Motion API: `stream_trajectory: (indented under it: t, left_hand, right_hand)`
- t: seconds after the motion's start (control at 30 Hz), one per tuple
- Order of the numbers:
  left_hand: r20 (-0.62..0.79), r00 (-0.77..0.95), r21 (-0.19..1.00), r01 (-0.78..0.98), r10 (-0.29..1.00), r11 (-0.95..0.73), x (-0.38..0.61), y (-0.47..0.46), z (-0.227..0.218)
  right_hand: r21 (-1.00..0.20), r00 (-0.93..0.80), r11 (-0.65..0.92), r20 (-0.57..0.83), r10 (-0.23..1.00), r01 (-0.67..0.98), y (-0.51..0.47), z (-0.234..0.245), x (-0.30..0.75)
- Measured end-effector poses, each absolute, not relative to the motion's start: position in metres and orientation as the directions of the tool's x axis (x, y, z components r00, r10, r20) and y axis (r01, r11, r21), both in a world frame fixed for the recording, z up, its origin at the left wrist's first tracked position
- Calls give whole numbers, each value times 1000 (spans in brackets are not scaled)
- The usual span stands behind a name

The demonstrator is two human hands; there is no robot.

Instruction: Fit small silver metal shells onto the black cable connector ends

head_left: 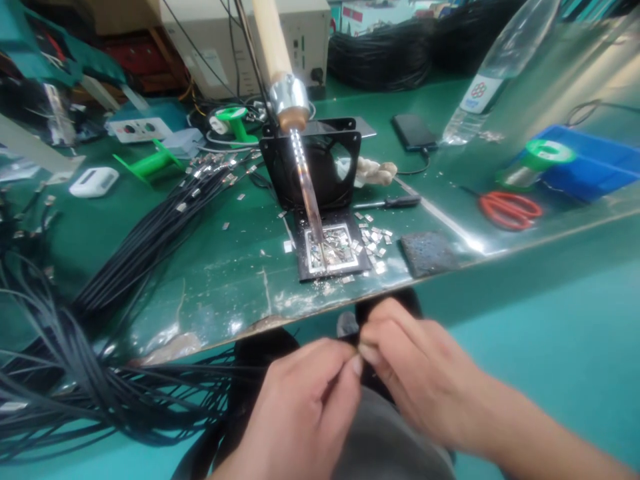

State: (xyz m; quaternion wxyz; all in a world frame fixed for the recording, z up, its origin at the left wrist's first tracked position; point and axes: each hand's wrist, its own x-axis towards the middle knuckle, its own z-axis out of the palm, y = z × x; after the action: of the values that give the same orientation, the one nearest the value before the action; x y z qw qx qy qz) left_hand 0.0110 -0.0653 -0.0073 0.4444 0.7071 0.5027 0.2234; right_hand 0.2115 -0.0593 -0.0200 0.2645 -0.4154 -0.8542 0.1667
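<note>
Below the table edge, over my lap, my left hand [315,393] and my right hand [415,367] meet at the fingertips. Both are closed in a pinch, and whatever lies between the fingers is hidden. On the table in front of them is a black plate with a white-framed square [354,267] full of small metal pieces. A soldering iron [306,177] with a wooden handle points down at it, its tip over the square. Small silver connectors [375,239] lie scattered to the right of the plate. A long bundle of black cables [160,227] with metal ends lies to the left.
A black fan frame [280,173] stands behind the iron. Red-handled scissors [510,210], a dark pad [427,253], a screwdriver [400,202] and a blue tray [590,163] are on the right. More black cables [125,393] hang over the table's left front edge. A plastic bottle [493,80] stands behind.
</note>
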Motion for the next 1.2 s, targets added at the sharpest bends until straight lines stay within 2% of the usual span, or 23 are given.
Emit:
stream_trajectory:
  t: [0.1,0.2,0.3,0.4,0.57,0.8,1.2]
  left_hand:
    - [-217,382,872,490,898,2,9,-63,-4]
    - [-323,356,886,439,877,148,8,-59,1]
    - [-377,352,894,379,857,238,7,-56,3]
    - [-392,361,898,348,846,268,5,-54,1]
    - [-443,277,890,248,853,382,5,-57,-7]
    - [-443,154,891,183,883,415,9,-65,-14]
    - [-486,147,874,102,861,476,11,-65,-15]
  right_hand:
    - [-681,-286,434,327,901,589,-58,-17,212]
    - [-864,-98,192,165,981,466,-61,-14,213]
    - [-951,-171,-48,-104,980,305,-65,-15,210]
    - [-960,-199,-159,-206,958,231,-69,-17,205]
    - [-968,-149,-156,-187,971,197,-69,-16,197]
    - [-969,-128,-123,-153,980,216,-71,-16,193]
    - [-946,-169,2,-56,984,324,-74,-17,199]
